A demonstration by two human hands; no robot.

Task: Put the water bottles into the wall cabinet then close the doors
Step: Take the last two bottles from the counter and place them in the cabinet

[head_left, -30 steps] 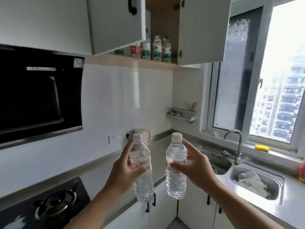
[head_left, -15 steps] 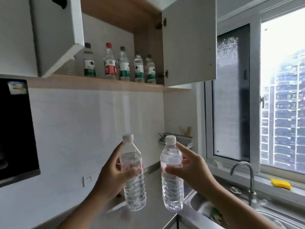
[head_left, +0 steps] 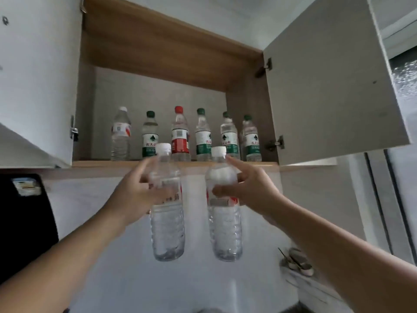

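Cabinet space fills the upper half of the frame, a wood-lined wall unit with both doors swung wide: the left door covers the upper left, the right door the upper right. Along its shelf, at mid-height in the frame, stand six bottles in a row: a clear one with a white cap at the left end, a green-labelled one, a red-labelled one with a red cap, then three more green-labelled bottles crowding toward the right wall. Below the shelf edge, at frame centre, two more water bottles are held upright and apart. The left hand is wrapped around the upper body of the left bottle, fingers curled over its label, thumb across the front. The right hand grips the right bottle likewise, thumb on the label, index finger stretched up along the shoulder. Both white caps reach just above the shelf's front edge. A black appliance sits at the left edge, and a small wall rack is at the lower right.
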